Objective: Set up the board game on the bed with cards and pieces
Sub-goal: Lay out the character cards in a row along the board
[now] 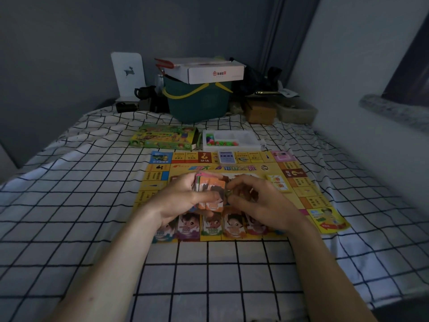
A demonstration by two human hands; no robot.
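The yellow game board (pixel 301 189) lies flat on the checked bedsheet. Above its middle my left hand (pixel 178 198) grips a thick stack of play-money notes (pixel 211 191) with an orange one on top. My right hand (pixel 260 203) is beside the stack, its curled fingers touching the stack's right edge. Along the board's near edge lie several piles of notes (pixel 211 225) printed with cartoon children. A blue card deck (pixel 227 156) rests on the far edge, a pink deck (pixel 282 155) at the far right corner, a yellow deck (pixel 277 182) on the right side.
Behind the board sit the green game box (pixel 162 137) and a white tray (pixel 246 138) holding small coloured pieces. Further back stand a green bucket (pixel 199 103) with a white carton (pixel 209 70) on top, and brown boxes. A wall closes the right side.
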